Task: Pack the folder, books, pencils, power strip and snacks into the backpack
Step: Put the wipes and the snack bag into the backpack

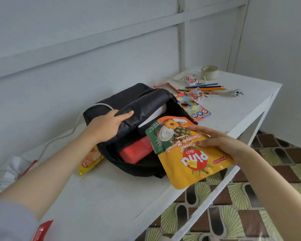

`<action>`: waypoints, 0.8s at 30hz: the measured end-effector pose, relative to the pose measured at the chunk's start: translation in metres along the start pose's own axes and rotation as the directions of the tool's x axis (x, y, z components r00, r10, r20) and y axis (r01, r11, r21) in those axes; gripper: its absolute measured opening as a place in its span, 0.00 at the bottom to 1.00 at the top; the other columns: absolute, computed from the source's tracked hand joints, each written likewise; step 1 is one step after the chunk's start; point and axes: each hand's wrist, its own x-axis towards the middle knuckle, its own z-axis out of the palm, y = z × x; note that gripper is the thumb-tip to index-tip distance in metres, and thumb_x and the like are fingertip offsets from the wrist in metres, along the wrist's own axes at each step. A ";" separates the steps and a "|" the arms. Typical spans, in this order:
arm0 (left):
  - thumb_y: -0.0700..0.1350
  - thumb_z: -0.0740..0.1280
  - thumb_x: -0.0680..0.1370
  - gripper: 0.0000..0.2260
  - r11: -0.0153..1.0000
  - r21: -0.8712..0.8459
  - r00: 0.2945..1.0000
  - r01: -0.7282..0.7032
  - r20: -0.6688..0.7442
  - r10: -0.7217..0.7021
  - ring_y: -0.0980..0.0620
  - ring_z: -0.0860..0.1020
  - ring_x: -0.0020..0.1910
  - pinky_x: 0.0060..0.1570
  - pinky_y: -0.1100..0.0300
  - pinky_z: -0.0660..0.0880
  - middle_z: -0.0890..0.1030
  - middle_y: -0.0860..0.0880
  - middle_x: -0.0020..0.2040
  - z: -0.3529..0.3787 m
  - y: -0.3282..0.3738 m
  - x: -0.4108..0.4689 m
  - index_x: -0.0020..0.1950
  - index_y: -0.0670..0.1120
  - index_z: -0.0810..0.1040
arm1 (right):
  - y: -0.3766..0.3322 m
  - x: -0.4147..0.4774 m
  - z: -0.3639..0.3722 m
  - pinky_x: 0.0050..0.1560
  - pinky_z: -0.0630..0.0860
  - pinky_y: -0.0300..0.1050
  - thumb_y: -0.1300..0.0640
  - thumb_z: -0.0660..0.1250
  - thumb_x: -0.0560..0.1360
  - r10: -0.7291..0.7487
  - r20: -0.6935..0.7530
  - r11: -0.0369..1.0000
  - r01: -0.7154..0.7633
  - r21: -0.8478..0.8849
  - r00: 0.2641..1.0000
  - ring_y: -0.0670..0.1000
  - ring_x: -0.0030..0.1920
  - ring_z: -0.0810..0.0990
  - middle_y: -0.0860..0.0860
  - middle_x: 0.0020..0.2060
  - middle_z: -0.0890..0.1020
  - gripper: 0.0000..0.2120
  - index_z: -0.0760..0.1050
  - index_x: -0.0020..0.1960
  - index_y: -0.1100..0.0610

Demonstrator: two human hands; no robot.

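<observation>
A black backpack [122, 101] lies open on the white table [111, 193]. My left hand [105, 126] grips its upper flap and holds the opening wide. Inside I see a red folder [135, 152] and the white edge of a book [153, 115]. My right hand [222, 143] holds a yellow pineapple biscuit bag [189, 153] at the mouth of the backpack. Loose coloured pencils [205, 88] and a pencil box [194, 107] lie behind the bag. The power strip's white cable [63, 136] runs along the left, and its plug [236, 93] lies at the far right.
A yellow snack packet [89, 160] lies left of the backpack. Two small red-and-white snack packs [192, 80] and a tape roll [209, 72] sit at the table's far end. A red wrapper [42, 230] shows at the near left. Patterned floor lies beyond the table's right edge.
</observation>
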 end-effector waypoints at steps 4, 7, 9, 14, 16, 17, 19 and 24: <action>0.66 0.60 0.73 0.37 0.986 0.163 0.996 0.037 0.077 -0.050 0.44 0.77 0.48 0.37 0.58 0.71 0.65 0.40 0.65 0.005 0.010 -0.004 0.72 0.66 0.37 | -0.010 0.005 0.002 0.38 0.82 0.49 0.58 0.70 0.69 0.018 0.045 0.996 -0.015 -0.083 0.999 0.59 0.48 0.84 0.53 0.54 0.82 0.22 0.76 0.59 0.39; 0.57 0.62 0.77 0.35 0.988 0.149 1.000 0.028 -0.015 -0.026 0.45 0.76 0.42 0.34 0.57 0.69 0.70 0.41 0.55 -0.007 0.011 -0.002 0.73 0.64 0.39 | -0.022 0.011 0.008 0.36 0.81 0.46 0.60 0.68 0.72 0.030 0.078 0.986 -0.016 -0.169 0.997 0.57 0.45 0.84 0.53 0.53 0.82 0.21 0.75 0.60 0.40; 0.52 0.61 0.78 0.31 0.990 0.141 0.994 0.006 -0.108 0.009 0.44 0.73 0.38 0.36 0.54 0.72 0.69 0.42 0.47 -0.023 0.009 -0.001 0.74 0.62 0.45 | -0.031 0.017 0.012 0.36 0.80 0.45 0.60 0.68 0.74 0.029 0.095 0.976 -0.007 -0.220 0.995 0.56 0.46 0.84 0.52 0.53 0.82 0.21 0.75 0.61 0.40; 0.43 0.60 0.79 0.29 0.983 0.184 0.965 0.019 -0.260 0.030 0.47 0.66 0.30 0.31 0.55 0.66 0.62 0.44 0.41 -0.062 0.007 0.002 0.74 0.62 0.52 | -0.054 0.035 0.025 0.38 0.81 0.46 0.60 0.68 0.74 -0.001 0.111 0.967 0.029 -0.252 0.994 0.56 0.49 0.84 0.51 0.57 0.80 0.22 0.74 0.61 0.38; 0.40 0.59 0.79 0.29 0.979 0.203 0.950 0.031 -0.310 0.034 0.46 0.66 0.30 0.31 0.55 0.66 0.62 0.44 0.42 -0.067 0.008 0.005 0.74 0.61 0.53 | -0.063 0.043 0.030 0.39 0.81 0.45 0.59 0.68 0.74 -0.028 0.112 0.961 0.058 -0.270 0.993 0.54 0.48 0.84 0.50 0.57 0.79 0.21 0.74 0.60 0.36; 0.40 0.59 0.79 0.29 0.977 0.208 0.945 0.037 -0.327 0.033 0.47 0.65 0.30 0.30 0.55 0.67 0.61 0.43 0.42 -0.068 0.008 0.007 0.75 0.60 0.53 | -0.067 0.048 0.033 0.38 0.81 0.44 0.59 0.67 0.74 -0.041 0.119 0.960 0.073 -0.272 0.992 0.53 0.46 0.84 0.50 0.55 0.79 0.21 0.74 0.59 0.36; 0.39 0.59 0.79 0.29 0.975 0.215 0.936 0.053 -0.352 0.027 0.47 0.66 0.30 0.30 0.55 0.68 0.61 0.43 0.42 -0.069 0.009 0.009 0.75 0.60 0.53 | -0.072 0.059 0.038 0.36 0.80 0.41 0.59 0.67 0.75 -0.051 0.131 0.961 0.085 -0.265 0.990 0.50 0.43 0.85 0.49 0.54 0.79 0.20 0.74 0.58 0.36; 0.38 0.58 0.79 0.28 0.975 0.213 0.930 0.062 -0.368 0.021 0.48 0.65 0.30 0.30 0.56 0.66 0.61 0.44 0.43 -0.071 0.009 0.012 0.75 0.60 0.54 | -0.077 0.102 0.056 0.39 0.80 0.40 0.58 0.67 0.74 -0.015 0.148 0.975 0.047 -0.219 0.989 0.51 0.44 0.83 0.53 0.57 0.78 0.21 0.72 0.61 0.37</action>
